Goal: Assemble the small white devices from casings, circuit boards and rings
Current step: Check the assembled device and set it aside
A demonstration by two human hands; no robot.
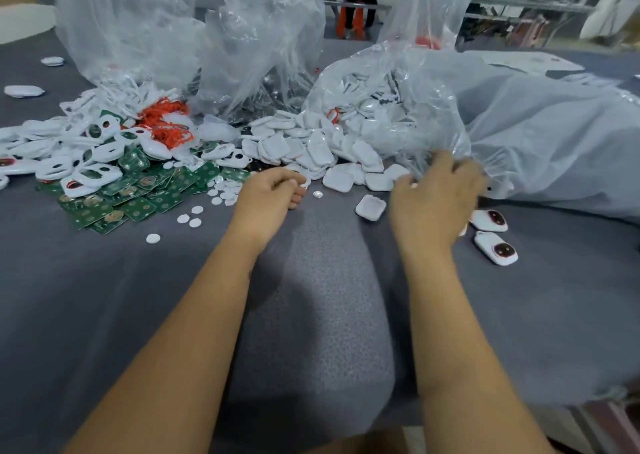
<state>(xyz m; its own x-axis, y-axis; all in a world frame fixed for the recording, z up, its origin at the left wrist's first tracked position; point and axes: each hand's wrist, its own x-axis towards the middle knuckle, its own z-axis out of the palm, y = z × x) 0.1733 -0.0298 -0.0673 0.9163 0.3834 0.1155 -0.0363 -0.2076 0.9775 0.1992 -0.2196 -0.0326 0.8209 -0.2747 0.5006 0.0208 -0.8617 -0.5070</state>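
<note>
Both bare forearms extend from 6 o'clock over the grey felt-covered table [311, 280], palms down. The left hand [268, 194] rests on the table, fingers curled inward; whether they pinch anything cannot be told. The right hand [433, 201] is raised slightly, its fingers [446, 163] spread and reaching into the crumpled edge of the clear plastic bag [415, 107] at 1 o'clock.

Just at 3 o'clock of the right hand lie two assembled small white devices with dark red round windows [495, 247], flat and near each other. Between the hands lies one open white square casing shell [370, 207].

At 9 to 10 o'clock of the left hand: loose small white discs [194, 216], then a heap of green circuit boards [138, 194], white ringed casing fronts [97, 173] beyond, and tangled orange cords [166, 121] farther. White square casing backs [311, 142] spill from the bag at 12 o'clock.
</note>
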